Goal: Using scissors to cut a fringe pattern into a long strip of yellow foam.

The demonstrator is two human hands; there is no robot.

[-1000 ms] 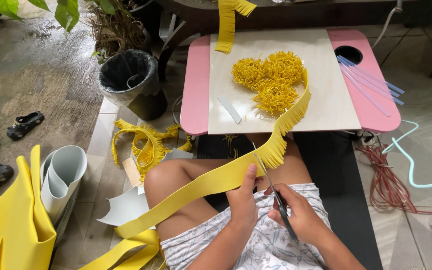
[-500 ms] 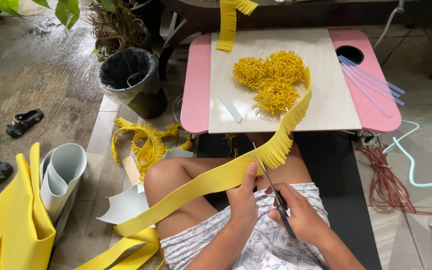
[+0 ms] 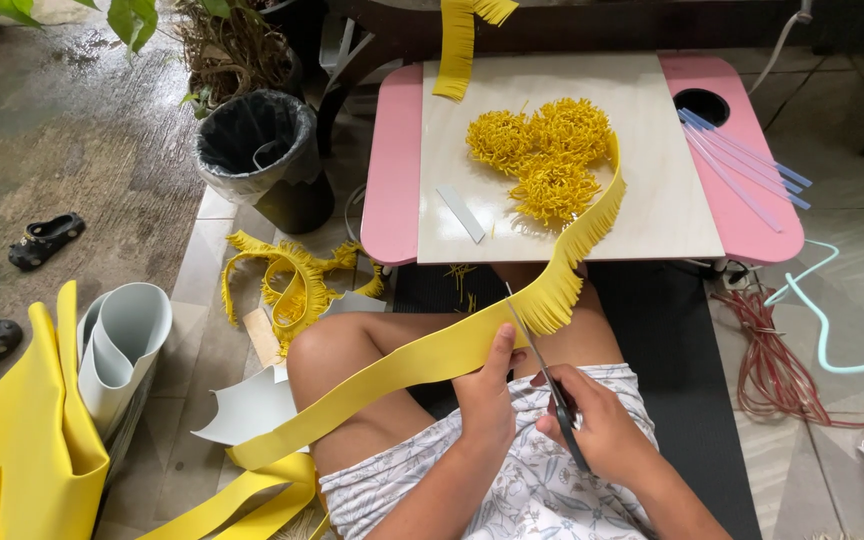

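My left hand (image 3: 487, 392) pinches a long yellow foam strip (image 3: 392, 372) that runs from the floor at lower left across my knee up to the small table. The far part of the strip (image 3: 584, 240) is cut into a fringe. Scissors (image 3: 542, 375) are gripped in my right hand (image 3: 602, 425), blades pointing up and across the strip just right of my left thumb. Three yellow fringed pom-poms (image 3: 547, 155) lie on the pink and cream table (image 3: 397, 170).
A fringed yellow piece (image 3: 457, 45) hangs over the table's far edge. Pale plastic straws (image 3: 737, 165) lie at its right by a round hole. A black lined bin (image 3: 257, 150), grey and yellow foam rolls (image 3: 72, 400), fringed scraps (image 3: 287, 280) and red cord (image 3: 777, 360) surround me.
The scissors and both hands stay at nearly the same spot on the strip; only a slight shift of the view is visible.
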